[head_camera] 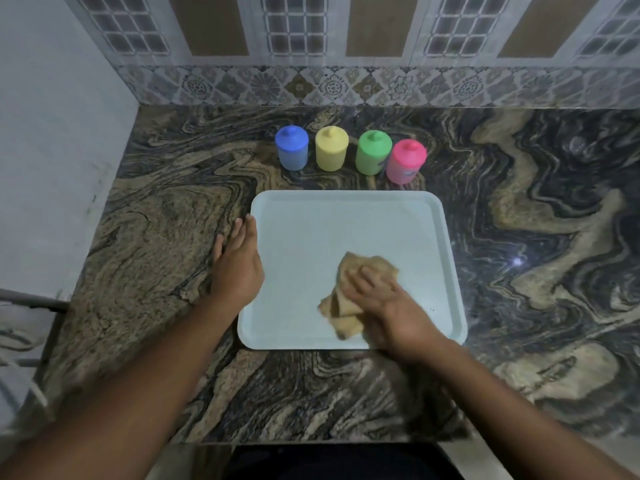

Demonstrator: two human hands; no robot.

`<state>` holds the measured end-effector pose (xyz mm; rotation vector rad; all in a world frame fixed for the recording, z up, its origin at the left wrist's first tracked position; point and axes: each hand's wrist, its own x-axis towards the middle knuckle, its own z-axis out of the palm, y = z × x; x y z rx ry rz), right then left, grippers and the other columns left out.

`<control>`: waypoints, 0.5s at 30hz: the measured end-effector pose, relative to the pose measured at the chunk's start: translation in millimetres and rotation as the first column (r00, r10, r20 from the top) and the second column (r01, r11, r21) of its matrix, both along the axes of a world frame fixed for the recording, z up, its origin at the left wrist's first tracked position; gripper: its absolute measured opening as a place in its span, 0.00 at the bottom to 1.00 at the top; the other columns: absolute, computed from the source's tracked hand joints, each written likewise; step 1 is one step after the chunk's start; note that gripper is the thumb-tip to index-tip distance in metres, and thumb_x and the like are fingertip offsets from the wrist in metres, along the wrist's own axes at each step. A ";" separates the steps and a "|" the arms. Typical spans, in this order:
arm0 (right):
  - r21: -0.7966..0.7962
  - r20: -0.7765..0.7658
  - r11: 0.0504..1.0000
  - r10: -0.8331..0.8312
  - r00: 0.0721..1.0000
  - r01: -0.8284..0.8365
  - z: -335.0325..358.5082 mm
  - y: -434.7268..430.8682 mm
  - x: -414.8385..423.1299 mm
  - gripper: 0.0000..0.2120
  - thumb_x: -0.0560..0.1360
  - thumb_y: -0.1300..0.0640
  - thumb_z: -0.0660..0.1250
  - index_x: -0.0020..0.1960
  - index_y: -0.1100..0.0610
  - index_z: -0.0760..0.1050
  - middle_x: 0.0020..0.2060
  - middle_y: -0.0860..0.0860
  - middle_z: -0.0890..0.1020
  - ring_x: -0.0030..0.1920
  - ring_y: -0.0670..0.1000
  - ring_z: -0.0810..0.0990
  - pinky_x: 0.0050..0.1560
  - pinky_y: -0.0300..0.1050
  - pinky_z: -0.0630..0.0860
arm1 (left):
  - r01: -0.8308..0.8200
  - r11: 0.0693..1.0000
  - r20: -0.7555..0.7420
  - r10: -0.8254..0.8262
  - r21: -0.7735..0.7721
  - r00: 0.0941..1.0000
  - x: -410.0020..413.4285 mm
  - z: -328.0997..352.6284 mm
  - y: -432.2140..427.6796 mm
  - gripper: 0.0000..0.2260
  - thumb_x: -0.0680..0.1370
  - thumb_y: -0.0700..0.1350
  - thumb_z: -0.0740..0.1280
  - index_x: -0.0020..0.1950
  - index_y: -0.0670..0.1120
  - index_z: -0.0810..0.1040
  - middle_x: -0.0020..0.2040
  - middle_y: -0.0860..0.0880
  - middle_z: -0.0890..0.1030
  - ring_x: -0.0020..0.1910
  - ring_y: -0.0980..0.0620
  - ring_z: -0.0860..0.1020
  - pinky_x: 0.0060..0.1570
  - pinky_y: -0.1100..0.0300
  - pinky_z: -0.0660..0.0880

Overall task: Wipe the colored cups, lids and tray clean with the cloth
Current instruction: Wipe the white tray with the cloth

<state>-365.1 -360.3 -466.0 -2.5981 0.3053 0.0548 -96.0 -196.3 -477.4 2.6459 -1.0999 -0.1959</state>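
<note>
A pale blue tray point(311, 220) lies flat on the marbled counter. A crumpled tan cloth point(349, 271) rests on its near right part, and my right hand point(391, 306) presses down on it with the fingers spread over the fabric. My left hand point(237, 265) lies flat against the tray's left edge, holding nothing. Behind the tray stand four lidded cups in a row: blue point(292, 147), yellow point(331, 148), green point(373, 152) and pink point(406, 161). Each lid sits on its cup.
The dark swirled stone counter point(536, 237) runs to a tiled wall behind the cups and a plain wall on the left. Its front edge is just below my forearms. A grey metal frame point(31, 306) shows at the far left.
</note>
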 end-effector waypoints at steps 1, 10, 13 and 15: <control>-0.017 -0.020 0.988 -0.156 0.987 0.156 0.9 -23.1 -6.6 0.32 0.74 0.52 0.57 0.79 0.51 0.63 0.79 0.54 0.61 0.80 0.58 0.56 0.77 0.62 0.57 | 0.003 1.000 0.005 -0.003 0.000 1.000 0.0 -0.4 0.4 0.27 0.82 0.39 0.52 0.81 0.43 0.49 0.81 0.47 0.56 0.81 0.50 0.51 0.78 0.46 0.46; -0.042 0.023 0.998 -0.047 0.999 0.048 -4.6 32.7 122.1 0.29 0.73 0.55 0.63 0.75 0.52 0.70 0.77 0.58 0.66 0.78 0.64 0.59 0.76 0.62 0.52 | -0.018 1.000 0.000 0.018 0.011 1.000 -4.7 -0.4 -5.0 0.27 0.82 0.40 0.52 0.81 0.44 0.49 0.81 0.47 0.56 0.81 0.51 0.50 0.78 0.46 0.45; 0.019 0.036 0.991 0.128 0.991 -0.129 2.5 68.7 67.8 0.30 0.71 0.58 0.67 0.73 0.52 0.72 0.77 0.55 0.68 0.78 0.61 0.62 0.76 0.58 0.57 | -0.016 1.000 -0.003 0.016 0.007 1.000 -4.2 0.5 -4.6 0.27 0.82 0.39 0.52 0.81 0.43 0.49 0.81 0.47 0.56 0.80 0.51 0.51 0.78 0.47 0.45; 0.067 0.015 0.995 0.075 0.997 -0.076 4.5 51.7 22.7 0.30 0.70 0.60 0.65 0.72 0.50 0.73 0.76 0.52 0.68 0.78 0.56 0.62 0.77 0.55 0.58 | -0.014 1.000 0.008 0.014 -0.002 1.000 -3.5 0.0 -3.6 0.27 0.82 0.39 0.53 0.81 0.43 0.49 0.81 0.47 0.57 0.80 0.50 0.52 0.78 0.46 0.46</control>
